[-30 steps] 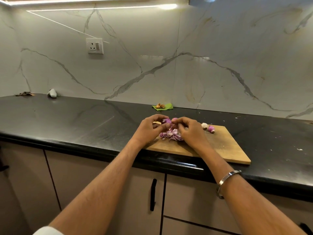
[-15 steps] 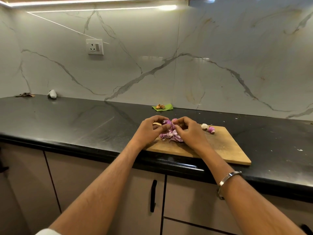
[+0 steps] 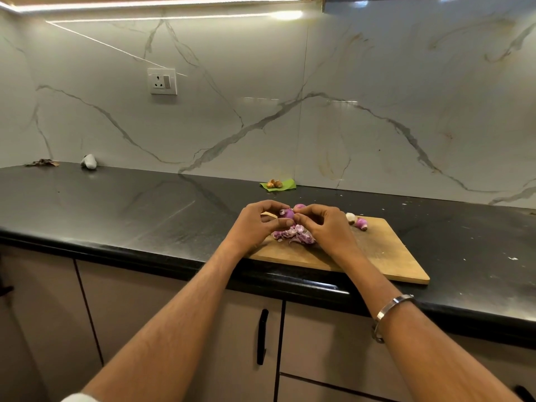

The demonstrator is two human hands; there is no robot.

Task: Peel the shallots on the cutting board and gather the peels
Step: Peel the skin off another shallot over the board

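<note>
Head cam: both hands working over cutting board [image 3: 385,256] w/ one shallot [image 3: 287,213] btwn them. Left hand [image 3: 255,227] is gripping it, fingers curled round; right hand [image 3: 324,227] is pinching at its skin w/ thumb + fingertips. Peel pile [image 3: 293,236] is lying on board just below hands. Judging approx midway: another shallot [image 3: 300,206] behind, two more [image 3: 361,223] sitting at board's far edge, prob. still to check; peels already mostly gathered.
</note>
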